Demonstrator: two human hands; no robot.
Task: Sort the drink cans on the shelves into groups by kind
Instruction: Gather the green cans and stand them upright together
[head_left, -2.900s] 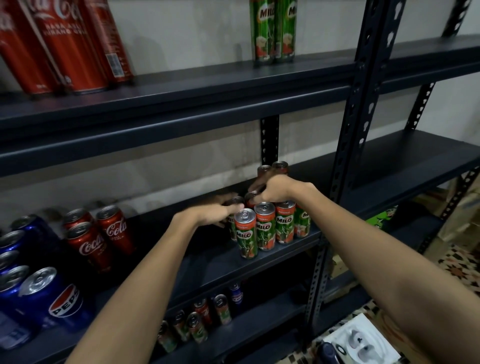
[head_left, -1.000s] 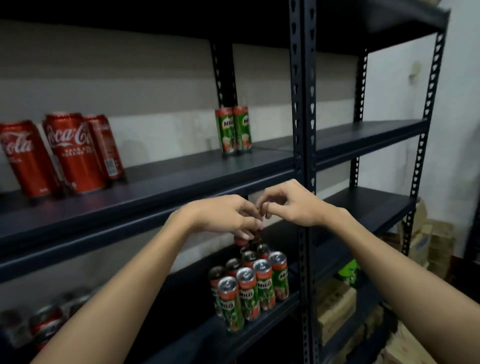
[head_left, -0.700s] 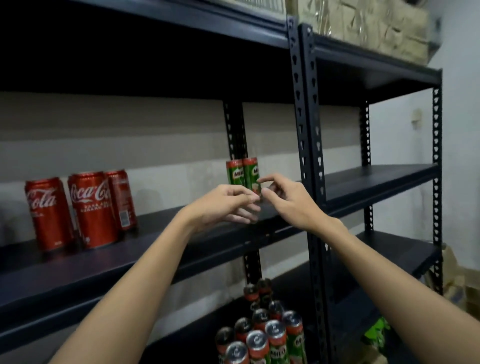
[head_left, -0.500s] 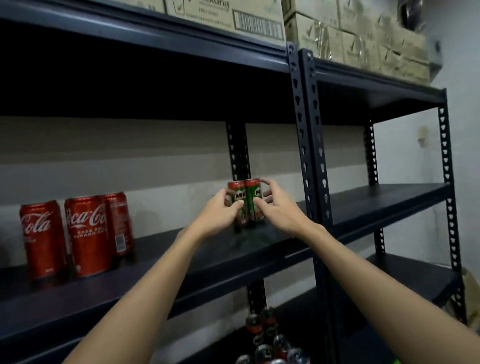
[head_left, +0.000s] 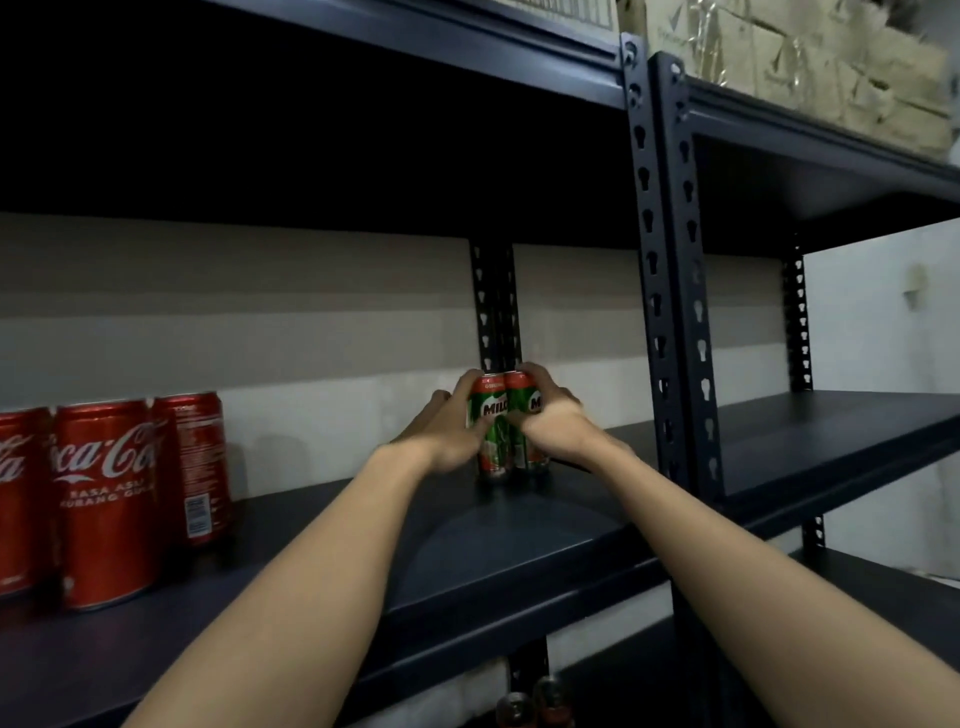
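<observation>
the left hand (head_left: 449, 439) is wrapping its fingers around the left milo can (head_left: 488, 431) while the right hand (head_left: 553, 421) is gripping the right milo can (head_left: 524, 415). both cans are standing upright, touching, at the back of the dark shelf (head_left: 509, 551). three red cola cans (head_left: 106, 499) are sitting well apart on the same shelf's left.

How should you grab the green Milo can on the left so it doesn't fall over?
Wrap the left Milo can round its middle from its free left side, as the left hand does. It is tall, thin and upright, so a low or top push could tip it. Its right side touches the other Milo can.
</observation>
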